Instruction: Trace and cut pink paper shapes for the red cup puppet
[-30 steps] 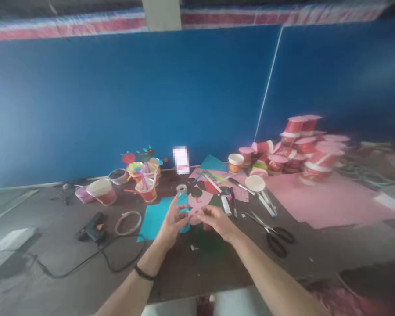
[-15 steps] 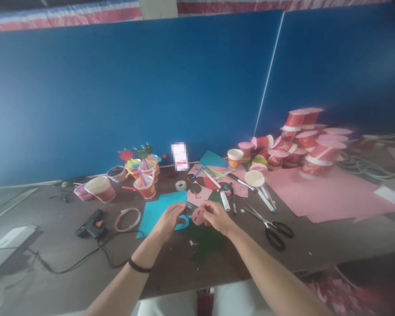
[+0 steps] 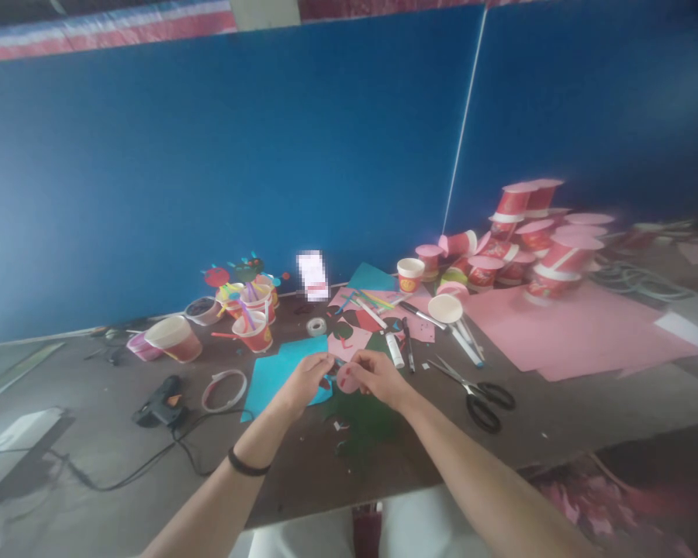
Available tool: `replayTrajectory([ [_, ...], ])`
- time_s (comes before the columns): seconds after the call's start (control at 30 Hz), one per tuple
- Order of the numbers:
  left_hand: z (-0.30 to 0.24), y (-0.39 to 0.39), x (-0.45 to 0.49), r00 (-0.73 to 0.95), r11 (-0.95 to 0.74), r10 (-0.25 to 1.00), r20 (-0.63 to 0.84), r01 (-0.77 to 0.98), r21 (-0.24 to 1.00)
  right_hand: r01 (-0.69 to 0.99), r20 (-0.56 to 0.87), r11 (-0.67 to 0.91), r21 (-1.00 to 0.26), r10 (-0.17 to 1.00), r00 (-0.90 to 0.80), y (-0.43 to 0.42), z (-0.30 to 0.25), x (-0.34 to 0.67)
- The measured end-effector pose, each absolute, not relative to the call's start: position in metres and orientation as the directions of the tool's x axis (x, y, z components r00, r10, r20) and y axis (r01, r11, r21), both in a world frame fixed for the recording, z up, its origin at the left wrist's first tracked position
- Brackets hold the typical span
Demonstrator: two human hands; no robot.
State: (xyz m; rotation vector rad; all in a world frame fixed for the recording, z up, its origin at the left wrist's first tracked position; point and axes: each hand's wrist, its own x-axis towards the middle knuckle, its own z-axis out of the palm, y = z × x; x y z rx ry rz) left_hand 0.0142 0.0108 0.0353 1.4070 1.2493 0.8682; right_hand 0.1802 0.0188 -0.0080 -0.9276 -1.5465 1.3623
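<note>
Between my hands is a small pink paper disc (image 3: 347, 378) with darker red spots, pinched by the fingers of my right hand (image 3: 380, 378). My left hand (image 3: 307, 380) is closed at the fingertips just left of the disc. A small blue piece shows by those fingertips, but what exactly they grip is too small to make out. Under my left hand lies a bright blue paper sheet (image 3: 267, 380). Dark green paper (image 3: 366, 415) is below the disc, with tiny scraps on it.
On the right lie scissors (image 3: 477, 391), a glue stick (image 3: 394, 350) and pink sheets (image 3: 564, 333) beside stacked red cups (image 3: 564, 263). To the left are a glue gun (image 3: 164, 403) with its cord, a tape ring (image 3: 224, 390) and decorated cups (image 3: 253, 333).
My hands have drawn a little closer together, and the pink disc now sits nearer my left fingertips. The whole view has shifted slightly.
</note>
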Motion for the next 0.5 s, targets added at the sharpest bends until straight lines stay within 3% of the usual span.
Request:
replayTrajectory([
  [0.5,0.0401,0.0121,0.0179,0.200,0.068,0.971,-0.132,0.301,0.951,0.029,0.121,0.139,-0.990,0.930,-0.347,0.0194,-0.0070,0.1805],
])
